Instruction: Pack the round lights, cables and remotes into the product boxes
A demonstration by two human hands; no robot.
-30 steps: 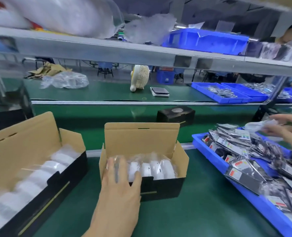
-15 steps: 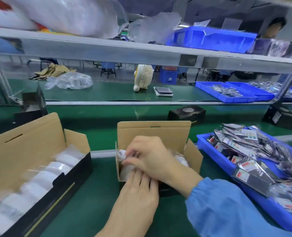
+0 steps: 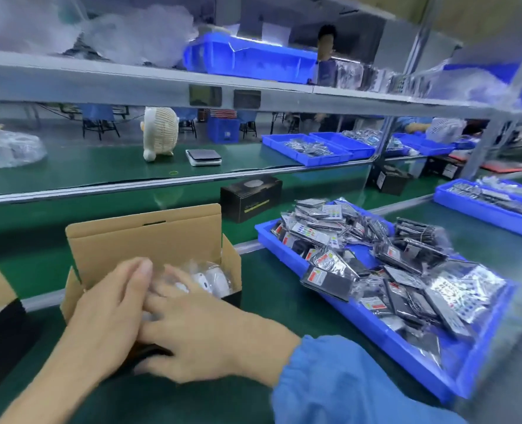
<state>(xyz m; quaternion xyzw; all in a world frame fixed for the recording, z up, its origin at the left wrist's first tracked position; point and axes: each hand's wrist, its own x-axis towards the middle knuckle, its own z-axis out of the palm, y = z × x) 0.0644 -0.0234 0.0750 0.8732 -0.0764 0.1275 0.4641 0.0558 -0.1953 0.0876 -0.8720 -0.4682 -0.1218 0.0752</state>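
Green worktop [image 3: 269, 301] carries the open box [image 3: 149, 237]; your left hand [image 3: 107, 313] and right hand [image 3: 198, 325] lie flat-fingered on bagged lights [image 3: 211, 278] inside. Press them level, gently; remotes [image 3: 376, 264] wait in the tray [image 3: 284, 249].

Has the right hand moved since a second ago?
Yes. The right hand left the blue tray of remotes and now lies over the open box, beside the left hand.

Open box [image 3: 149, 237] stands on the green bench [image 3: 269, 301], lid flap upright. Left hand [image 3: 107, 316] and right hand [image 3: 198, 328] lie over its front, fingers straight, reaching onto bagged white lights [image 3: 211, 278] inside. Right of it, a blue tray [image 3: 284, 252] holds heaped bagged remotes [image 3: 376, 264]. A closed black box [image 3: 250, 197] stands behind.
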